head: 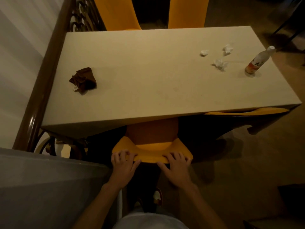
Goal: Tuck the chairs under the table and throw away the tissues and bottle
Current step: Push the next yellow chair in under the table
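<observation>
Bench [148, 76]: pale rectangular top, set against a dark wooden railing [42, 76] on its left side; near chair [153, 152]: yellow, seat partly under the bench's near edge, backrest top toward the person; two more yellow chairs [115, 14] at the far edge, a fourth [247, 111] showing just under the near right edge; left hand [123, 164] and right hand [175, 165]: each with fingers curled over the near chair's backrest top, gripping it; brown cloth [84, 79]: crumpled, on the bench's left part; bottle [258, 61]: white cap, orange label, upright near the right end; tissues [220, 63]: three crumpled white wads, apart from one another, just left of the bottle.
</observation>
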`<state>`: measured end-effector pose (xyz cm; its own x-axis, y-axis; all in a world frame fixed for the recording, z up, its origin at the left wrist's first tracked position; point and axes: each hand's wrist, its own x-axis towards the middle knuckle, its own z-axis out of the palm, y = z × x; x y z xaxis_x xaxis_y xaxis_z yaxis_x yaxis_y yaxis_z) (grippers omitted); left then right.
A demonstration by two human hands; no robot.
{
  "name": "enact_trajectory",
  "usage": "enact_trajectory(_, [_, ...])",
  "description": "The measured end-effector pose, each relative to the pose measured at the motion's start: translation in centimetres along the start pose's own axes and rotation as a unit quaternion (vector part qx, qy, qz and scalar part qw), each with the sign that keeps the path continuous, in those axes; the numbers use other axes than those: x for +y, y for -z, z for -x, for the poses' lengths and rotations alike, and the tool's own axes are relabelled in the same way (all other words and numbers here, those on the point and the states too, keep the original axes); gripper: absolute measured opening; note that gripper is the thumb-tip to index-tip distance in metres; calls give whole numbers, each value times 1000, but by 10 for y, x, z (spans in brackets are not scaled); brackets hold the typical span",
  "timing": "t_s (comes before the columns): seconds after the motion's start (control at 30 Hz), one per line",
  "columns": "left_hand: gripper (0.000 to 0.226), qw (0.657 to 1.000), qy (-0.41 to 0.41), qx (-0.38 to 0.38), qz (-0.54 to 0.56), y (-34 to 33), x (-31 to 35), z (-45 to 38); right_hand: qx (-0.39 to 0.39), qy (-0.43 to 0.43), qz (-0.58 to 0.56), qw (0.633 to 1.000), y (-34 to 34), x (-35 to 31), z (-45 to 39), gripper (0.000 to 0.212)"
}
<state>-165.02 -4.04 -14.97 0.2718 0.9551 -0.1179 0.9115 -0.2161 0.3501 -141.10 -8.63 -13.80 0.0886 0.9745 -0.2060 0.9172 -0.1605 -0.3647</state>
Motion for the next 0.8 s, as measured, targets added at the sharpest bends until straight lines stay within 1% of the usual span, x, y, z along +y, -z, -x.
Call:
enact_trajectory(0.2, [55, 1000, 9, 6, 7, -6, 16, -24, -14, 17, -6, 1000, 16, 19, -30, 86])
enact_trajectory(0.4, [57, 999, 24, 28, -4, -9, 28, -54, -4, 26, -10, 1000, 27, 32, -61, 77])
enact_trajectory(0.53, [54, 999, 20, 37, 1, -6, 17, -62, 24, 29, -12, 999, 20, 24, -65, 64])
enact_trajectory(0.67, [57, 1000, 15, 25, 8, 2, 3, -73, 34, 26, -2, 999, 13, 12, -72, 58])
enact_trajectory(0.8, [56, 999, 5, 38, -2, 7, -14, -84, 44, 14, 4, 999, 10, -4, -81, 55])
